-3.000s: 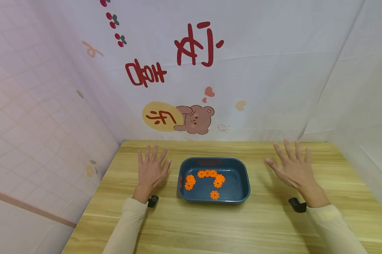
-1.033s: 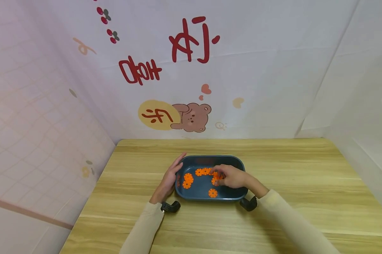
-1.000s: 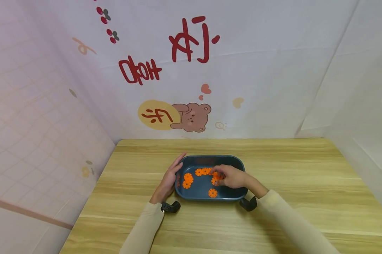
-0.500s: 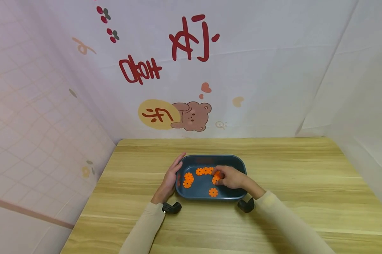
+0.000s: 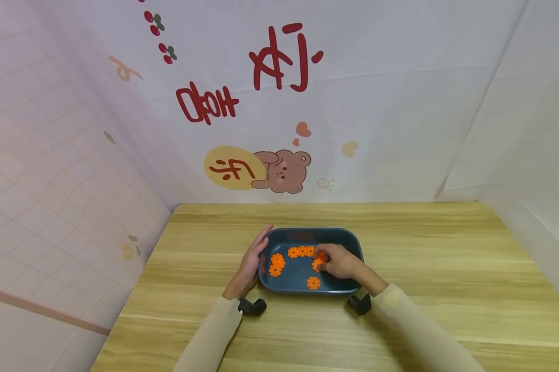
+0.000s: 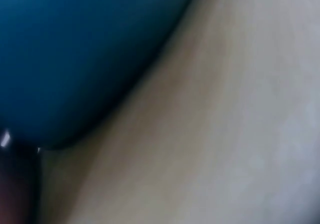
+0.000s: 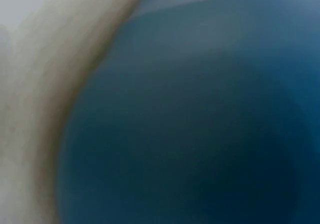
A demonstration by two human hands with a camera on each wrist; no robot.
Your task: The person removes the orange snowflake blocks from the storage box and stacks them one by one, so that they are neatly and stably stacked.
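Note:
A dark blue tray (image 5: pixel 292 283) holds several orange notched plastic discs, like snowflake building pieces. My left hand (image 5: pixel 249 262) lies along the tray's left end, fingers fairly straight against the rim. Inside the tray, my right hand (image 5: pixel 340 261) curls its thumb and fingers onto orange discs (image 5: pixel 316 265) at the right, covering part of them. A single disc (image 5: pixel 313 282) lies near the front wall, a row of discs (image 5: pixel 301 251) behind, and a small cluster (image 5: pixel 277 265) at the left. Both wrist views show only the blurred tray (image 6: pixel 75 48) and pale table.
The tray stands on a wood-grain table (image 5: pixel 423 248). Behind it rises a white cloth wall (image 5: pixel 391 129) with a printed bear and red characters; another cloth wall (image 5: pixel 65 170) borders the left. Black wrist cameras (image 5: pixel 252 307) hang near the tray's front corners.
Both hands have come in from the table's sides to the tray, left to its end, right inside. Over the last second the right fingers have drawn closer together over the discs.

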